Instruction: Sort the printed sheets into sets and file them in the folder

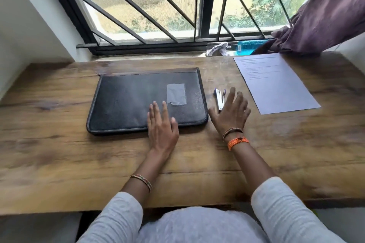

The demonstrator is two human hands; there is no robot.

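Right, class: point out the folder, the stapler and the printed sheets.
folder (126, 102): head view, middle of its black cover.
stapler (219, 98): head view, its metal body.
printed sheets (276, 87): head view, middle of the top page.

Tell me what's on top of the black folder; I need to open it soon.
The left hand rests flat on the closed folder, near its front edge. A clear pocket is on the cover. Its contents are hidden.

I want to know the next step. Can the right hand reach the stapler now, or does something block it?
Probably yes. The right hand is open, just beside the stapler, and nothing lies between them. The folder is to the left and the printed sheets to the right.
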